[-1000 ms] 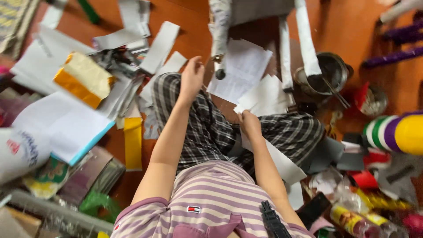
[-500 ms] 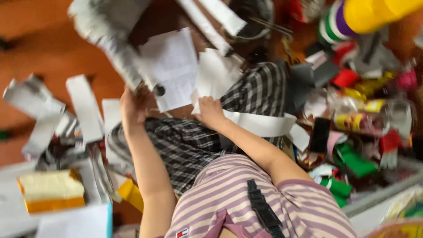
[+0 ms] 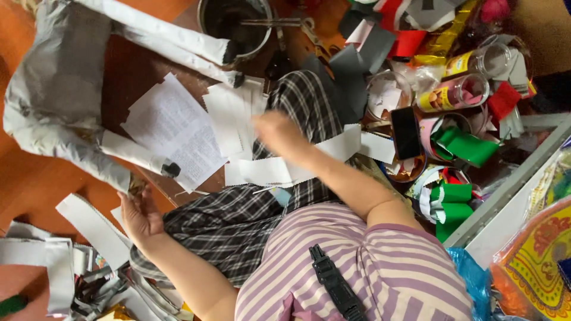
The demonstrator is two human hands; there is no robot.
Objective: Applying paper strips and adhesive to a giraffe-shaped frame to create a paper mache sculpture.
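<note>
Head view: grey paper-covered frame (image 3: 56, 101) stands on the floor at ten o'clock, its long legs running toward two; the left hand (image 3: 140, 214), open, lies just below it, nearer than the blurred, seemingly open right hand (image 3: 276, 131) over the paper strips (image 3: 267, 172).

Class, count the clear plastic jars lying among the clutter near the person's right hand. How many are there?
2: one clear jar with a yellow label, another clear jar just above it, both beyond the right hand. Clutter may hide more.
</note>
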